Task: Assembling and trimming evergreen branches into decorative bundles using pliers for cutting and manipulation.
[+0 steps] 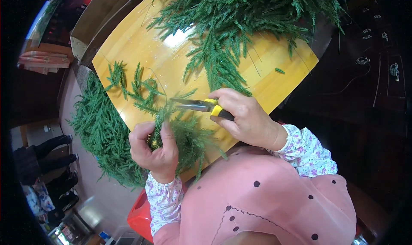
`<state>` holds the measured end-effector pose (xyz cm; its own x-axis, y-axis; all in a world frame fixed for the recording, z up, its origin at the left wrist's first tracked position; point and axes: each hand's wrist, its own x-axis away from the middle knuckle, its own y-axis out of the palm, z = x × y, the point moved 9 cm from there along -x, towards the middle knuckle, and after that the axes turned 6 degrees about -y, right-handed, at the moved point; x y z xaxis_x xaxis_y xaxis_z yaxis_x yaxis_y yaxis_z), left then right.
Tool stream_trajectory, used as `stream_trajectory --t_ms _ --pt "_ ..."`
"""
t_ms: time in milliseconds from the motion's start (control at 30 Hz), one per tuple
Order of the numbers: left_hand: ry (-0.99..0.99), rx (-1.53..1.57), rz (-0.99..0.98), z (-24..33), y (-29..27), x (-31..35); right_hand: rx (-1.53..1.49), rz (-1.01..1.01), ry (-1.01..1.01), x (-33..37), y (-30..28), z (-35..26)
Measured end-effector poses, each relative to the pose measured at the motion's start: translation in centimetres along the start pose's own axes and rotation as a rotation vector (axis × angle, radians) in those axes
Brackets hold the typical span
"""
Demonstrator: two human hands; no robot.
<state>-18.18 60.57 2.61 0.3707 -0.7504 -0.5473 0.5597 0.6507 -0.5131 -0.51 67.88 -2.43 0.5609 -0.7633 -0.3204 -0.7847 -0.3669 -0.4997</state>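
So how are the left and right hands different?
The left hand pinches green sprigs; the right hand grips yellow-and-black pliers. The left hand is near the leafy pile beside the table; the right hand is farther from it. Both hands are bare, with flowery sleeves at the wrists.

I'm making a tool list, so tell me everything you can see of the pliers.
The pliers have long, tapering, metallic-looking jaws, slightly parted, and yellow-and-black grips, perhaps plastic or rubber. The right hand holds them above the yellow table, partly covering the grips. Their tips point leftward, near the green sprigs in the left hand; whether they touch is unclear.
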Motion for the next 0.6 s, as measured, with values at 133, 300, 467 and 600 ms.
stream_trajectory --t_ms 133,300,467,600 --pt "0.099 -0.027 0.018 0.8 0.4 0.7 0.008 -0.027 0.020 0.2 0.1 0.1" --pt "0.245 -0.135 -0.039 2.3 2.1 1.2 -0.006 -0.027 0.002 0.5 0.1 0.4" --pt "0.157 -0.216 -0.184 2.3 4.5 1.5 0.048 -0.055 -0.013 0.7 0.3 0.8" --pt "-0.520 0.332 -0.483 -2.5 7.1 3.4 0.090 -0.018 -0.057 1.0 0.0 1.0"
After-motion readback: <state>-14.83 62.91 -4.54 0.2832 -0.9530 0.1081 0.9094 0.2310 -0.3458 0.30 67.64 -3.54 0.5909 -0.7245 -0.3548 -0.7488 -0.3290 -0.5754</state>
